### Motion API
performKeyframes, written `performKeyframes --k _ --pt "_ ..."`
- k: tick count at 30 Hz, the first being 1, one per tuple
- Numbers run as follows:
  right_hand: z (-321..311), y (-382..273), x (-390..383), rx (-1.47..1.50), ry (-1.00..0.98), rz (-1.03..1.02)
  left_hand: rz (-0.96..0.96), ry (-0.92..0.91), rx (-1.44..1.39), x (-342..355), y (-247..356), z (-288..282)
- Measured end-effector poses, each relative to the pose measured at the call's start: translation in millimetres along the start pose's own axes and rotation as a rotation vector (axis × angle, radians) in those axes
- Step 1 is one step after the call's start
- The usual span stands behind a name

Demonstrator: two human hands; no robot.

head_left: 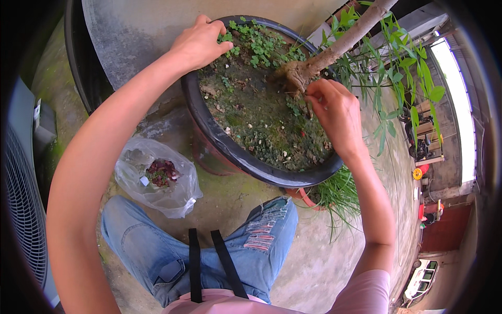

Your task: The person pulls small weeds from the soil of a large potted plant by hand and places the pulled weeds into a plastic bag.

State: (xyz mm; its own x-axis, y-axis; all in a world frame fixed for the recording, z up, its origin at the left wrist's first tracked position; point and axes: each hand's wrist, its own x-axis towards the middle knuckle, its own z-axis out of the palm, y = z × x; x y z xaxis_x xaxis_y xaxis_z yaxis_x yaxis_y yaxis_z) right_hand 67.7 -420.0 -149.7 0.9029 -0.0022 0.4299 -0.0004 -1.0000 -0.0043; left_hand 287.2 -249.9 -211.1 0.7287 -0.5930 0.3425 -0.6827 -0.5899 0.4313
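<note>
Plastic bag (184, 201) holds some plant scraps (162, 172); clover (261, 46) still in pot (226, 146). Right grip (336, 107) pinched together; left grip (200, 43), can't tell.

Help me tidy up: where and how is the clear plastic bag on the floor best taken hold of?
Probably gather the clear plastic bag by its loose edge nearest the faded blue denim jeans, coming from above: the film spreads slack there, the dark red leafy scraps lie nearer the middle, and the round black-rimmed plant pot stands to its right.
</note>
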Motion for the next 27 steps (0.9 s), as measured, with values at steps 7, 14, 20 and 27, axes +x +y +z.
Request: performKeyframes --k 7,14,20,27 --pt "12 0 -8 -0.248 0.03 -0.19 -0.027 -0.029 -0.001 -2 4 -5" --pt "-9 -10 -28 -0.159 -0.034 -0.078 0.014 0.027 0.013 -2 -1 -1" --pt "-3 -18 -29 -0.219 -0.116 -0.044 -0.035 -0.039 0.023 -1 3 -4" --pt "1 -17 -26 -0.235 -0.13 -0.028 -0.018 -0.012 -0.009 -2 3 -4"
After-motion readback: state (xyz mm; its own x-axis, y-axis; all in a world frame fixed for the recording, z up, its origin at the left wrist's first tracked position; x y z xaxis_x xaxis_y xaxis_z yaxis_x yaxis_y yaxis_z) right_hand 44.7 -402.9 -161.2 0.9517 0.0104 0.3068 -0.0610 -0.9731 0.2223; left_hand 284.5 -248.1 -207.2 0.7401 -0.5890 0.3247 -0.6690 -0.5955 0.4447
